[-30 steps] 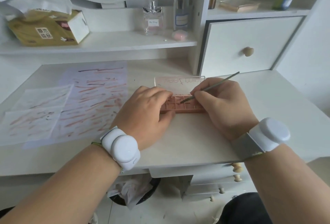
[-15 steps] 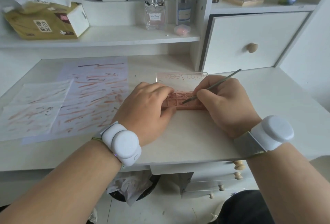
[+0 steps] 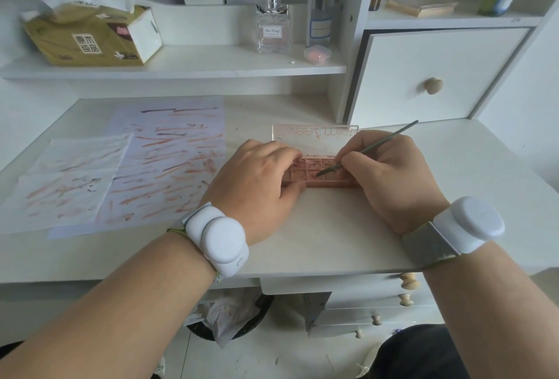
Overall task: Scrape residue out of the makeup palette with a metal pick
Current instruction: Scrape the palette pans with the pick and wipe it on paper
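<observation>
The scraping step is judged under way: the makeup palette (image 3: 314,177) is steadied on the counter (image 3: 332,227) by the curled left hand (image 3: 257,185), the metal pick (image 3: 372,147) is pinched in the right hand (image 3: 390,176), tip in a pan, and a short controlled drag is called for next.

Chinese characters "原木纯品" mark the tissue box (image 3: 90,37) left of the perfume bottle (image 3: 273,26), whose small label is too blurred to read; mirrored script on the palette lid (image 3: 314,136) is illegible.

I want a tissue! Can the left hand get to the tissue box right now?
Probably not yet: the left hand is holding the makeup palette steady. Nothing blocks the way to the tissue box on the shelf.
</observation>
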`<state>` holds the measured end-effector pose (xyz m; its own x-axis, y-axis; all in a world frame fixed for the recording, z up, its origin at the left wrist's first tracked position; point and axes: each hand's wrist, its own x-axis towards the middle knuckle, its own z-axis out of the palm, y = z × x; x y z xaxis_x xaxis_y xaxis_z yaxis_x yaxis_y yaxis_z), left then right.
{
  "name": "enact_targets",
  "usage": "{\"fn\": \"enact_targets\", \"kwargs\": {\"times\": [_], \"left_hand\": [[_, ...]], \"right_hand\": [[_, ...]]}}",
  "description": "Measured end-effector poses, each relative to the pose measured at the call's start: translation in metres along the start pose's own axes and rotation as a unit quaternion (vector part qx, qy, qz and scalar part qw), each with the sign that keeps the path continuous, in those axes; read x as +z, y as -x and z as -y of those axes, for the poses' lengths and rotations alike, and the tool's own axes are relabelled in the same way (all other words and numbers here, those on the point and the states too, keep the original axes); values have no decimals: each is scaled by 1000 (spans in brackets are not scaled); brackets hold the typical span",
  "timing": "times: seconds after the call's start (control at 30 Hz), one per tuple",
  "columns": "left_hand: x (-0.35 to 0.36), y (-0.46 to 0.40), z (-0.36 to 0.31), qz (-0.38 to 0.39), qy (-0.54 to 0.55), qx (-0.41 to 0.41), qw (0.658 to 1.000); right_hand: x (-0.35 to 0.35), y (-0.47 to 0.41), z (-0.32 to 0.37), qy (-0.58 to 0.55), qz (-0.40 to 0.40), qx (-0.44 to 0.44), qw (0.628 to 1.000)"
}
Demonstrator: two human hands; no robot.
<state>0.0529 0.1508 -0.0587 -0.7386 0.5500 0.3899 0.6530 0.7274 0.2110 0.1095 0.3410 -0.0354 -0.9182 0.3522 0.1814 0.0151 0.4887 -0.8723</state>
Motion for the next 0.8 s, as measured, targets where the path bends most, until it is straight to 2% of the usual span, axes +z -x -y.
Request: {"fn": "enact_targets", "kwargs": {"times": [0.4,0.57,0.67,0.8], "left_hand": [[-6,3,3,-5,13,-13,1000],[0,2,-1,-1,30,-10,1000],[-11,3,0,-39,57,-7,998],[-49,17,27,-115,84,-60,988]], "right_hand": [[5,0,6,-36,3,-5,999],[0,1,2,-165,-41,24,985],[1,1,14,-221,-73,15,972],[24,-2,50,-243,-68,-34,967]]}}
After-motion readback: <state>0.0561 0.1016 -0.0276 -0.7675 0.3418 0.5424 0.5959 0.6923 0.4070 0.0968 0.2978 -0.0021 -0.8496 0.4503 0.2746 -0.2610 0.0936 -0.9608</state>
